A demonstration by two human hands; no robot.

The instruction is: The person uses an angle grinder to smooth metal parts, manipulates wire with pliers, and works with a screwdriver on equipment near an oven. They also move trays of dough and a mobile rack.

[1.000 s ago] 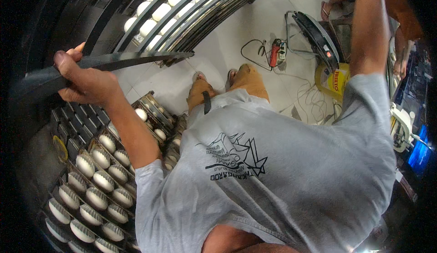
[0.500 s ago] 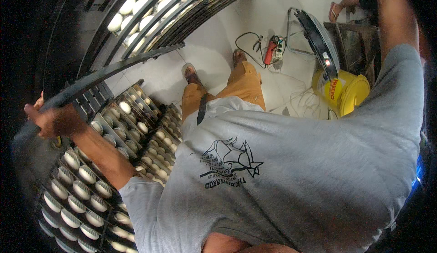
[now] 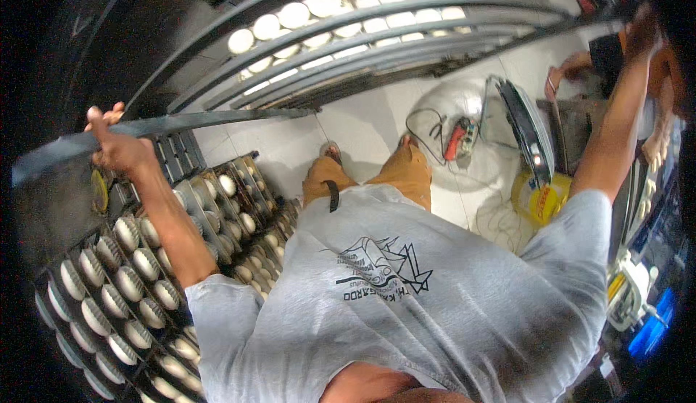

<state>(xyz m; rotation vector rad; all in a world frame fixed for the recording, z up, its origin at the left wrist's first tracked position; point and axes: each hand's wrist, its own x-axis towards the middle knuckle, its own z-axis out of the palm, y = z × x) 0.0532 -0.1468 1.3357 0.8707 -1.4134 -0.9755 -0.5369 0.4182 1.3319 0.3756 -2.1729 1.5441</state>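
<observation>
Dark bars of a large rack frame (image 3: 232,118) arch across the upper view, with rows of white eggs (image 3: 293,15) behind them. My left hand (image 3: 123,145) has its fingers wrapped round the lowest long bar at the left. At the upper right, my right hand (image 3: 641,29) touches the far end of the rack at the dim rim of the view; its fingers are too blurred to read. Below my left arm are sloping dark trays of white eggs in fluted cups (image 3: 112,301).
A fan (image 3: 525,131) stands right of my feet beside a yellow bucket (image 3: 551,203), near a red tool and power strip (image 3: 457,138) with loose cables. Another person's leg (image 3: 569,69) and hand (image 3: 656,149) show at the right, above a white machine (image 3: 631,287).
The rack frame has swung to span more of the top of the view. My left hand on its bar sits higher than half a second ago, and my right hand has come into view.
</observation>
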